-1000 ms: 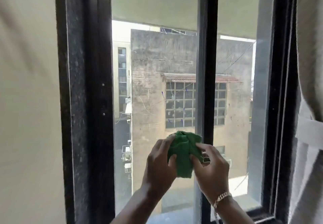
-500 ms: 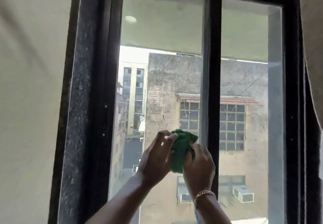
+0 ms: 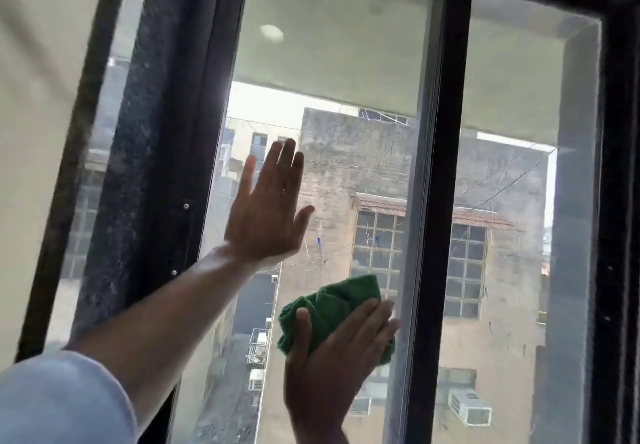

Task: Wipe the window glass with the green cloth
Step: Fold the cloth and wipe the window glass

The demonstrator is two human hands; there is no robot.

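The green cloth (image 3: 332,312) is bunched up against the window glass (image 3: 332,180), low on the left pane right beside the black centre frame bar (image 3: 446,201). Right hand (image 3: 332,364) presses it flat-palmed, fingers loosely spread. Left hand (image 3: 268,211) sits higher, empty, fingers spread flat on the glass.

Left hand (image 3: 266,215): flat and spread, against the window glass (image 3: 332,62).
Right hand (image 3: 332,357): palm pressing the bunched green cloth (image 3: 329,305) to the pane.
Frame (image 3: 440,201): dark, just right of the cloth.
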